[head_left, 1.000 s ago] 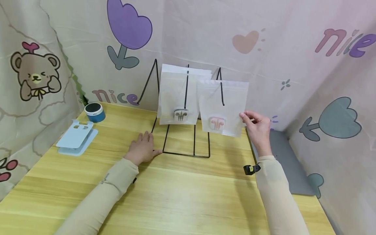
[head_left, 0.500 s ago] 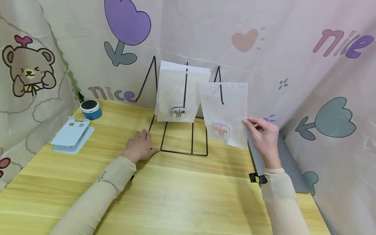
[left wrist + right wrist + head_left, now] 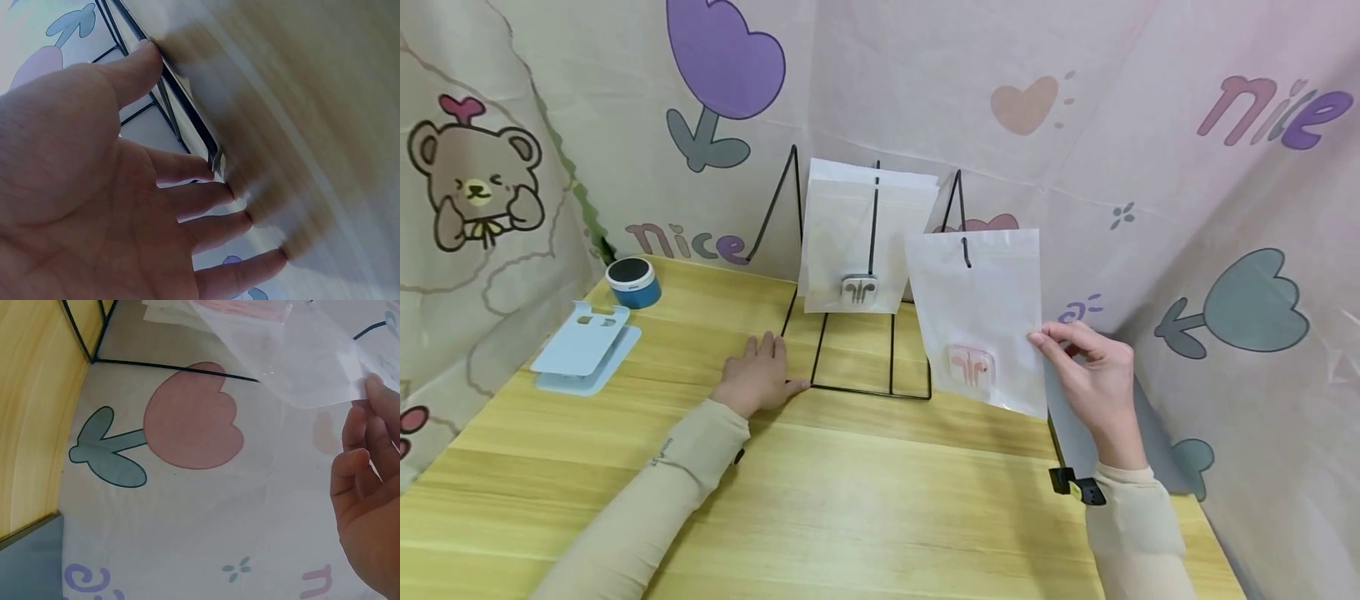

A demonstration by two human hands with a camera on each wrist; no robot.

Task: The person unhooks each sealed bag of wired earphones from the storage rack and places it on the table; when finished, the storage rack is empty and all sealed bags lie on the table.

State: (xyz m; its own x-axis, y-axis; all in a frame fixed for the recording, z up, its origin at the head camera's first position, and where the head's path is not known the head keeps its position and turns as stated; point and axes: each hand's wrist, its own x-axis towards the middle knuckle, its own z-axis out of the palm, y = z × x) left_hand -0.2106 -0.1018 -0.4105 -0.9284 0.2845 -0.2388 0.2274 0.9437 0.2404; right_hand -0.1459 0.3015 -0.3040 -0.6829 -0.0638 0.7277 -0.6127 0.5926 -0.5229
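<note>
My right hand (image 3: pixel 1097 383) pinches the right edge of a white zip bag (image 3: pixel 992 292) between thumb and fingertips. Pink earphones (image 3: pixel 972 367) in a clear case show through its lower part. The bag's top hole is on the right hook of a black wire display rack (image 3: pixel 892 354), close to the upturned tip. On the middle hook hang several similar bags (image 3: pixel 842 233), the front one with grey earphones (image 3: pixel 859 290). My left hand (image 3: pixel 752 379) rests on the table with fingers spread at the rack's left side; in the left wrist view its thumb (image 3: pixel 147 62) touches the base wire.
A blue round speaker (image 3: pixel 634 287) and a light blue folding stand (image 3: pixel 580 342) are on the table's left side. At the right lies a flat grey panel (image 3: pixel 1157 442), partly behind my right arm. Printed curtain (image 3: pixel 910 75) encloses the back and sides.
My right hand has drawn the pink-earphone bag forward and down along the right hook, toward its tip. The left hand stays beside the rack base. The view has shifted slightly.
</note>
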